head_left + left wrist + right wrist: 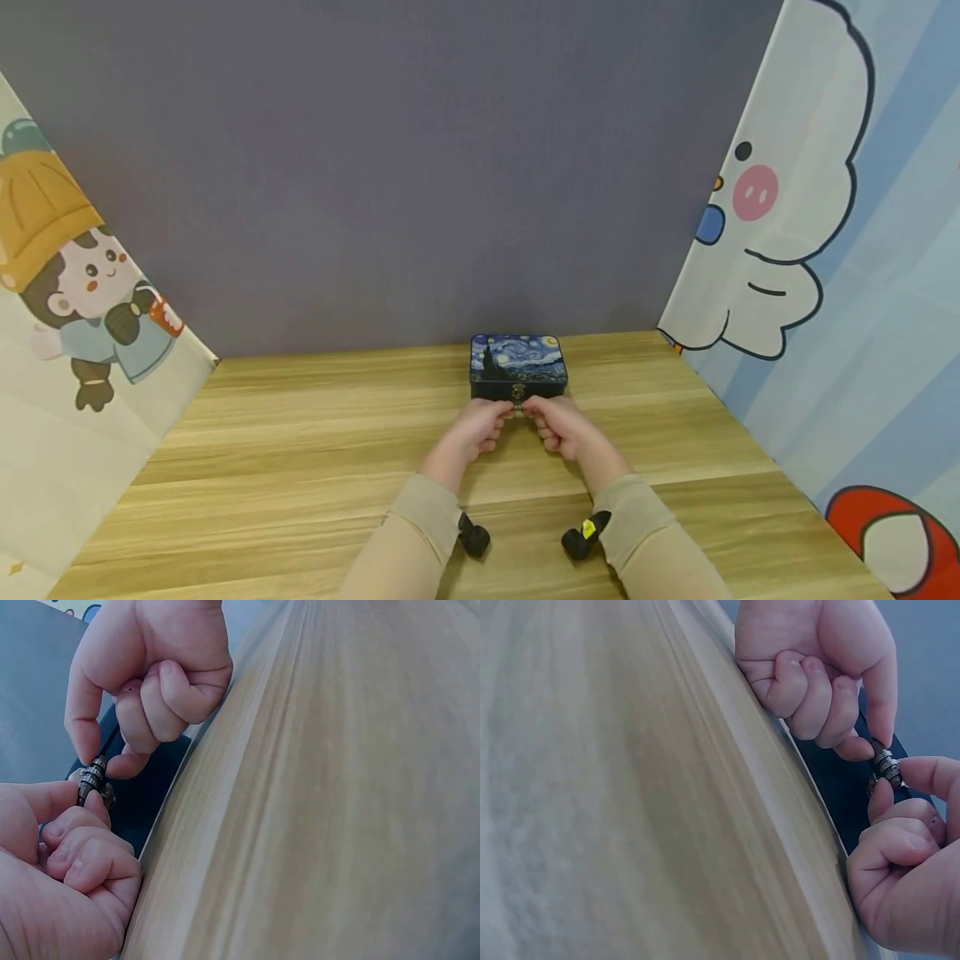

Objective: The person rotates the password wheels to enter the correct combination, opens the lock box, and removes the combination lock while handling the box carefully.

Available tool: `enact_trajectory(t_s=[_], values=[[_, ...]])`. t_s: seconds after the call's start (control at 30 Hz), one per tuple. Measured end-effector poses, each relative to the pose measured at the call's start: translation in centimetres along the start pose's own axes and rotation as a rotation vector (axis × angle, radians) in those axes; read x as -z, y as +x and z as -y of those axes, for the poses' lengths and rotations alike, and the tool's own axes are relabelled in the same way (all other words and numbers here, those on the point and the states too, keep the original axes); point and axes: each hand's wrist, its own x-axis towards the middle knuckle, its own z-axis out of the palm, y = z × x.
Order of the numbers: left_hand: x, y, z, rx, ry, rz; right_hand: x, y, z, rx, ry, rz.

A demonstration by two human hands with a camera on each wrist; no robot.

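Note:
A tin box (519,360) with a starry night painting on its lid stands closed on the wooden table, a metal clasp (517,391) on its dark front. A small metal combination padlock (91,778) with ridged number dials is at the box's front. My left hand (480,423) pinches one end of it between thumb and index finger. From the other side, my right hand (562,425) pinches the opposite end the same way. The remaining fingers of both hands are curled in. In the right wrist view the padlock's dials (887,766) show between the fingertips; its shackle is mostly hidden.
The wooden table (315,450) runs back to a grey panel (390,167) just behind the box. Cartoon-printed sheets (847,333) flank the table on both sides. Black straps with knobs (474,536) sit at both wrists.

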Motion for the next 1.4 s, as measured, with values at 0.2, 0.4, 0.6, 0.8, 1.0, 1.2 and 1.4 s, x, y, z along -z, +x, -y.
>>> enact_trajectory(t_s=[0.2, 0.4, 0.6, 0.8, 1.0, 1.2, 1.4], values=[[0.0, 0.06, -0.04, 0.005, -0.007, 0.004, -0.12, -0.04, 0.1, -0.006, 0.01, 0.005], [0.07, 0.18, -0.02, 0.005, -0.004, 0.004, -0.19, 0.15, 0.01, -0.011, 0.01, -0.003], [0.15, 0.16, -0.05, 0.005, -0.001, 0.008, -0.26, 0.13, -0.04, -0.007, 0.001, -0.007], [0.2, 0.09, -0.09, 0.006, -0.001, 0.011, -0.32, 0.17, 0.0, -0.012, 0.0, -0.004], [0.16, 0.13, -0.05, 0.001, -0.003, 0.006, -0.28, 0.34, -0.09, -0.014, -0.002, -0.001], [0.17, 0.15, -0.07, 0.001, 0.003, 0.003, -0.28, 0.24, -0.05, -0.018, -0.009, -0.001], [0.19, 0.18, -0.07, 0.0, 0.008, 0.001, -0.16, 0.35, -0.06, -0.021, -0.007, 0.0]])
